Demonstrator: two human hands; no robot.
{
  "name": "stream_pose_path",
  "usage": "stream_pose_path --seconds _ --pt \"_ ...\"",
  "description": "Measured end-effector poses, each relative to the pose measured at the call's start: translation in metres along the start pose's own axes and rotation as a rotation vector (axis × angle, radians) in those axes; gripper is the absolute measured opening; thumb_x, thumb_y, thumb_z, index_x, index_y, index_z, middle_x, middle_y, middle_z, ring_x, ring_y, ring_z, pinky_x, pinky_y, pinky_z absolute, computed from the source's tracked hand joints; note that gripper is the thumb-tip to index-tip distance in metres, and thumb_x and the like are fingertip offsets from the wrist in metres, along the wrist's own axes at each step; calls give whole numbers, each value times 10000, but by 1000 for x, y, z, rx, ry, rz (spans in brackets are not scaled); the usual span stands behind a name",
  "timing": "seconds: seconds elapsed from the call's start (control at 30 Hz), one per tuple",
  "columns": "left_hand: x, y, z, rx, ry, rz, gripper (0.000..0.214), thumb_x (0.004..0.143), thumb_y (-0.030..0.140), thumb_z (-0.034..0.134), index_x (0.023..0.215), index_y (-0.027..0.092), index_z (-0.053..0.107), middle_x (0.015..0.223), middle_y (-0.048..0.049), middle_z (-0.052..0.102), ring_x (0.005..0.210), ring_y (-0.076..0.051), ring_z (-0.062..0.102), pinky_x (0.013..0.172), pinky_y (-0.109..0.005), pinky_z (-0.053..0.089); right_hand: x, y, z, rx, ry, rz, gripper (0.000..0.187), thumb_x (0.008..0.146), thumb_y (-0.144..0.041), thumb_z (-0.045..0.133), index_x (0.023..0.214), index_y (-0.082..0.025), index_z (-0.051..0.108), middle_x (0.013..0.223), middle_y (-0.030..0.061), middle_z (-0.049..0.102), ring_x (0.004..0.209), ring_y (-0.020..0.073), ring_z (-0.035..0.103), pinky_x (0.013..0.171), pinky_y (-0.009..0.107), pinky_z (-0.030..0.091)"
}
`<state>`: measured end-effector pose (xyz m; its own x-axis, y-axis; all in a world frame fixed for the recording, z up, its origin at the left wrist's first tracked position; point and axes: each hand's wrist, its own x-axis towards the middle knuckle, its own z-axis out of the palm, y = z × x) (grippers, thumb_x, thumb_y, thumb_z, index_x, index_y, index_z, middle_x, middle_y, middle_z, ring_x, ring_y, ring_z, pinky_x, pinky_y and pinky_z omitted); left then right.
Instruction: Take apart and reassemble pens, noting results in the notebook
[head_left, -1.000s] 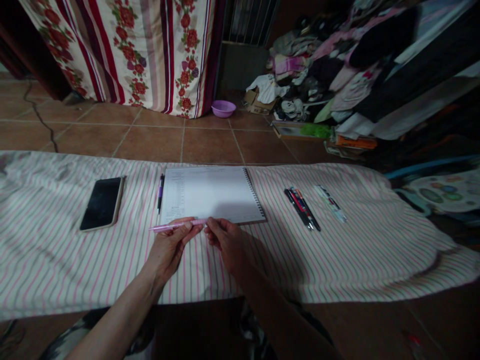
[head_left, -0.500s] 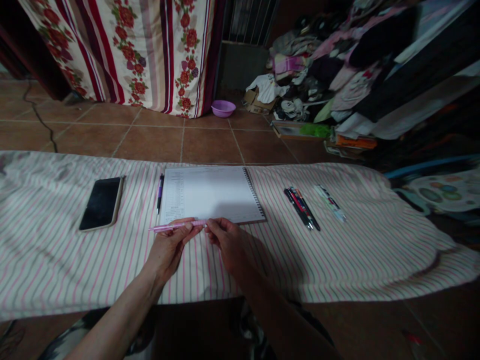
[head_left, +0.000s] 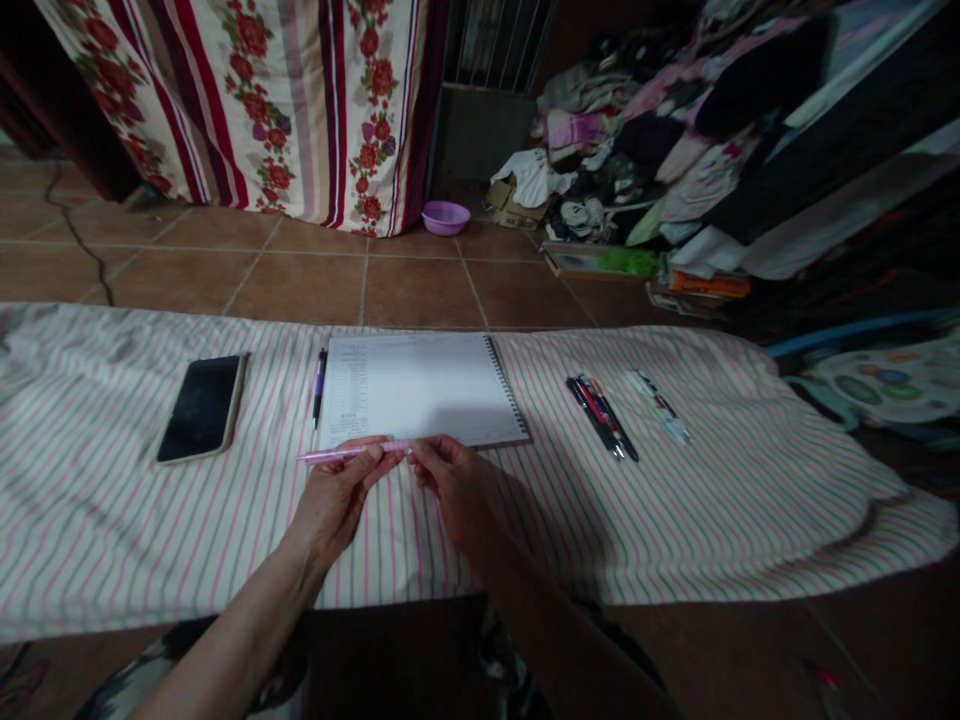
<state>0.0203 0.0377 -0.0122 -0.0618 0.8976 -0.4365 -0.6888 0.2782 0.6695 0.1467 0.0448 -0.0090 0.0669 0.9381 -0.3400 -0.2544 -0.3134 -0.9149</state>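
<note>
A pink pen (head_left: 330,455) lies level across both my hands, just over the near edge of the spiral notebook (head_left: 427,385). My left hand (head_left: 341,490) is closed around its middle, thumb on top. With pinched fingertips, my right hand (head_left: 450,480) grips the pen's right end, and those fingers partly hide that end. The notebook is open at a mostly white page with a printed column on its left side. Along the notebook's left edge rests a purple and black pen (head_left: 319,385).
A striped cloth (head_left: 675,520) covers the table. On it, a phone (head_left: 201,408) lies at left; several pens (head_left: 602,418) and a pale patterned pen (head_left: 660,405) lie at right. Beyond are a purple basin (head_left: 445,218) and piled clothes (head_left: 615,150) on the tiled floor.
</note>
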Motion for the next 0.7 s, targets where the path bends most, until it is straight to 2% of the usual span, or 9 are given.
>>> stream_pose_path --seconds 0.3,0.5,0.7 --pt "1 0 0 9 4 11 98 675 17 665 769 45 674 751 -113 702 747 -189 684 813 -287 551 1 5 -2 15 -31 -39 211 655 -347 664 658 -146 600 572 -22 553 515 76 472 532 220 396" --pt "0 -2 -2 4 -41 22 118 662 38 691 778 52 673 748 -105 704 784 -189 680 852 -293 531 -1 -1 -2 121 -39 97 348 643 -482 665 667 -140 603 632 8 593 524 71 516 543 210 438" --pt "-3 -3 -2 27 -66 39 141 633 56 720 766 69 676 752 -88 705 799 -195 680 864 -318 528 -3 -2 -4 119 -28 117 347 584 -449 723 669 -131 613 607 8 609 497 64 515 515 198 440"
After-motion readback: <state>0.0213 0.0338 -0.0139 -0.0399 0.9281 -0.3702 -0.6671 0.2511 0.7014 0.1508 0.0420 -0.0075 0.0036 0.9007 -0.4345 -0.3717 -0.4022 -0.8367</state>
